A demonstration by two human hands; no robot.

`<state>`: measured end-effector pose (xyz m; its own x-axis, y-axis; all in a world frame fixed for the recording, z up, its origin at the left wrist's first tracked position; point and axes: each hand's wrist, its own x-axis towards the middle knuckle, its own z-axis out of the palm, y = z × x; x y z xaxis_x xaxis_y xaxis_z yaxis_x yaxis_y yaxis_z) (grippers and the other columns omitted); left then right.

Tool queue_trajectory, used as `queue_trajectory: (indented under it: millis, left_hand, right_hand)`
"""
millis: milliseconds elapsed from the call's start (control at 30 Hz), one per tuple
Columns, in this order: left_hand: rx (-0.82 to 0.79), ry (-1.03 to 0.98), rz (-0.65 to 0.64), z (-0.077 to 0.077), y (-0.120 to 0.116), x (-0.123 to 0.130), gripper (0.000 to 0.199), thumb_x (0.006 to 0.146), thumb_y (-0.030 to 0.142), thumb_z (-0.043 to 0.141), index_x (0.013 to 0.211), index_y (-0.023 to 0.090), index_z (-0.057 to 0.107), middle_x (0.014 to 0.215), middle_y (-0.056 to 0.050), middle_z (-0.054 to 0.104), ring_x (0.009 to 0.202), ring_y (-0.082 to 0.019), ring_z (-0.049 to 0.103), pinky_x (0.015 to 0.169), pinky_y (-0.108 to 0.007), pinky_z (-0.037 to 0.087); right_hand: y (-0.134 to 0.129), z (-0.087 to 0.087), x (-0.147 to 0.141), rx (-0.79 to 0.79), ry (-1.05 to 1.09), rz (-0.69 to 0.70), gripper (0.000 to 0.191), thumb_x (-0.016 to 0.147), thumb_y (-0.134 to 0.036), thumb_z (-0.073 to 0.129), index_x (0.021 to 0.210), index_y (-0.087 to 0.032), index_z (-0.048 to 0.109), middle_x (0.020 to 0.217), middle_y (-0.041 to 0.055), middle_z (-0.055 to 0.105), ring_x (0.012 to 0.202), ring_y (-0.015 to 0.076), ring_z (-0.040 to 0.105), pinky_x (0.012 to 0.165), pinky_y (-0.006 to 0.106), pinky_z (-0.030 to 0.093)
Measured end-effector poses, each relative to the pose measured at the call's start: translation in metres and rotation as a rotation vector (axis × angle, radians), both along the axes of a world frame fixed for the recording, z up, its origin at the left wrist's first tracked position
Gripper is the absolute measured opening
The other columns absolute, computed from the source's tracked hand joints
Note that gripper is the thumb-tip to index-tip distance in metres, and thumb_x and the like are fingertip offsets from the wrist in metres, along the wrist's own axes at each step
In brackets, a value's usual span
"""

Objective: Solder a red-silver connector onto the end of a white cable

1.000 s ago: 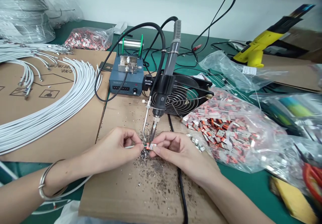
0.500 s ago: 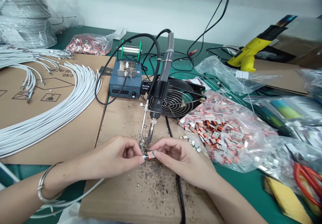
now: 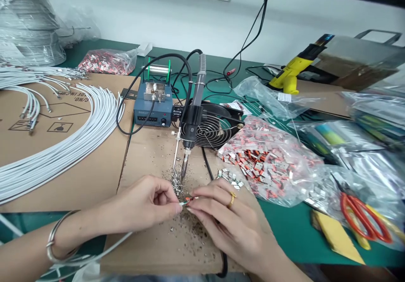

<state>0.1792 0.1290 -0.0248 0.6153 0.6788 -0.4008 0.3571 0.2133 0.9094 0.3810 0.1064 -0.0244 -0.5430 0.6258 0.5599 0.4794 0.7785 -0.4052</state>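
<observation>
My left hand [image 3: 148, 208] pinches the end of a thin white cable [image 3: 122, 238] that trails back under my wrist. My right hand [image 3: 226, 218] meets it fingertip to fingertip and grips a small orange and metal connector [image 3: 190, 199] at the cable's tip. Both hands rest low over a cardboard sheet [image 3: 152, 155] strewn with solder crumbs. The fixed soldering iron [image 3: 190, 123] points down just beyond them, its tip a little above and behind the connector, with a bent solder feed tube [image 3: 175, 157] beside it.
A blue solder feeder box [image 3: 152, 109] and a black fan [image 3: 215, 126] stand behind the iron. A bag of orange connectors [image 3: 268, 159] lies to the right, loose ones [image 3: 229, 176] near my right hand. White cables [image 3: 63, 147] fan out left. Orange scissors [image 3: 360, 214] and a yellow glue gun [image 3: 291, 73] lie further right.
Both hands have drawn the connector and cable back toward me, away from the iron's tip. My right hand turned, its fingers now lying over the connector. The view tilted up.
</observation>
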Motion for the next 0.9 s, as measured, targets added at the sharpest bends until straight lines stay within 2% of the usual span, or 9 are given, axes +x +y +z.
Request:
queue_trajectory:
  millis: [167,300,533,633,900]
  left_hand:
    - [0.049,0.033,-0.020,0.001,-0.002,0.000,0.027,0.081,0.039,0.052,0.077,0.012,0.056,0.059,0.005,0.041,0.054,-0.007,0.034,0.049,-0.020,0.026]
    - [0.131,0.069,-0.058,0.002,-0.003,-0.001,0.029,0.082,0.040,0.050,0.079,0.013,0.060,0.057,0.004,0.041,0.053,-0.007,0.034,0.048,-0.020,0.024]
    - [0.265,0.113,-0.190,0.003,-0.005,-0.002,0.026,0.083,0.037,0.050,0.080,0.016,0.066,0.062,0.002,0.046,0.058,-0.008,0.038,0.051,-0.020,0.027]
    - [0.317,0.121,-0.238,0.003,-0.006,-0.002,0.025,0.083,0.035,0.051,0.081,0.017,0.068,0.065,0.001,0.051,0.061,-0.008,0.042,0.054,-0.020,0.029]
    - [0.349,0.110,-0.278,0.003,-0.006,-0.002,0.021,0.083,0.032,0.052,0.085,0.021,0.069,0.065,0.002,0.050,0.060,-0.008,0.042,0.054,-0.020,0.030]
  right_hand:
    - [0.000,0.003,0.000,-0.109,0.005,-0.014,0.017,0.080,-0.005,0.057,0.091,-0.017,0.060,0.084,0.0040,0.065,0.073,0.0155,0.055,0.069,0.032,0.044]
    - [0.003,0.008,0.004,-0.202,-0.053,0.029,0.015,0.082,-0.008,0.056,0.091,-0.018,0.062,0.078,0.0022,0.065,0.069,0.0161,0.053,0.064,0.030,0.043]
    - [0.008,0.017,0.009,-0.594,-0.213,0.129,0.012,0.087,-0.017,0.055,0.085,-0.018,0.066,0.075,-0.0017,0.065,0.075,0.0132,0.054,0.069,0.026,0.038]
    - [0.010,0.022,0.008,-0.702,-0.300,0.150,0.012,0.087,-0.020,0.054,0.085,-0.020,0.066,0.077,-0.0040,0.065,0.076,0.0116,0.054,0.071,0.025,0.036]
    - [0.009,0.028,0.009,-0.688,-0.428,0.223,0.012,0.085,-0.016,0.055,0.084,-0.021,0.065,0.078,-0.0044,0.064,0.078,0.0112,0.054,0.073,0.024,0.036]
